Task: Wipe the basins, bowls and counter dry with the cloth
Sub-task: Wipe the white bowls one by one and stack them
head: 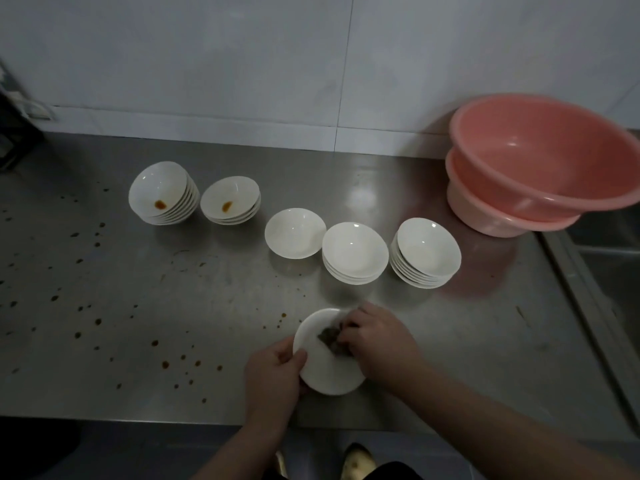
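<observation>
My left hand (272, 375) grips the left rim of a white bowl (323, 374), held tilted above the steel counter (207, 296) near its front edge. My right hand (375, 336) presses a small dark cloth (329, 336) inside that bowl. Two stacks of white bowls (162, 192) (230, 199) at the back left have a brown stain in the top bowl. A single bowl (295, 232) and two clean-looking stacks (355, 252) (426, 252) stand in the middle. Two pink basins (540, 168) are nested at the back right.
Brown drops spatter the counter's left and front part (166, 363). A sink (609, 258) drops away at the right edge. A white tiled wall (311, 64) backs the counter, with a dark object (14, 133) at the far left. My shoes (356, 462) show below the front edge.
</observation>
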A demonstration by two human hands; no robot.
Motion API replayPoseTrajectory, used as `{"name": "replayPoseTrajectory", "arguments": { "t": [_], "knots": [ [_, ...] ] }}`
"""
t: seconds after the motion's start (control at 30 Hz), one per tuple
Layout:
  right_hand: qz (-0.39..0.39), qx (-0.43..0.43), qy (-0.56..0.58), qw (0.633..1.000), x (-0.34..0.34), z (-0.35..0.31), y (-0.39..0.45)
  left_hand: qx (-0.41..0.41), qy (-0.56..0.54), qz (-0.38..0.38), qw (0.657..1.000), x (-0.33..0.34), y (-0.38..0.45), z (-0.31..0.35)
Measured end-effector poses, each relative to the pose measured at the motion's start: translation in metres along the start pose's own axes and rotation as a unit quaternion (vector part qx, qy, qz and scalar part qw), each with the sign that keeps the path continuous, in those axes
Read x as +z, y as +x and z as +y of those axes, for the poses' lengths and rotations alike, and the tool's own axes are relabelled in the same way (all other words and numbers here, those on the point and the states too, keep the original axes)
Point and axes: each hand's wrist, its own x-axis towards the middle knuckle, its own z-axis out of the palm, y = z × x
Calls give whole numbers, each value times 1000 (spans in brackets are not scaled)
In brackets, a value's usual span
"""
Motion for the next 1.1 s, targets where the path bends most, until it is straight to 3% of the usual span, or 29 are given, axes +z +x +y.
{"name": "replayPoseTrajectory", "arguments": {
  "t": [0.1,0.17,0.23,0.3,0.37,0.43,0.6,0.8,1.1],
  "knots": [
    [58,58,41,996,16,-15,8,3,-2,1,1000,4,-6,3],
    [54,97,120,987,30,-34,6,19,18,10,1000,3,-4,1],
    [-1,78,157,985,31,-39,1,19,24,12,999,1,-2,0],
    [-21,19,122,992,22,-27,-3,8,18,14,1000,-3,-1,-1],
    [21,-2,65,998,15,-10,-3,-11,-11,21,1000,-4,-1,-2],
    [90,53,74,992,15,-2,-3,-22,-44,27,998,-4,-2,1],
    [183,165,181,952,26,-14,-1,-21,-68,22,997,-5,-3,6],
    [244,283,420,827,-3,-26,11,-44,-151,74,985,-33,11,18],
    [276,299,461,788,-28,-33,63,10,-179,88,980,-42,75,76]
  ]
}}
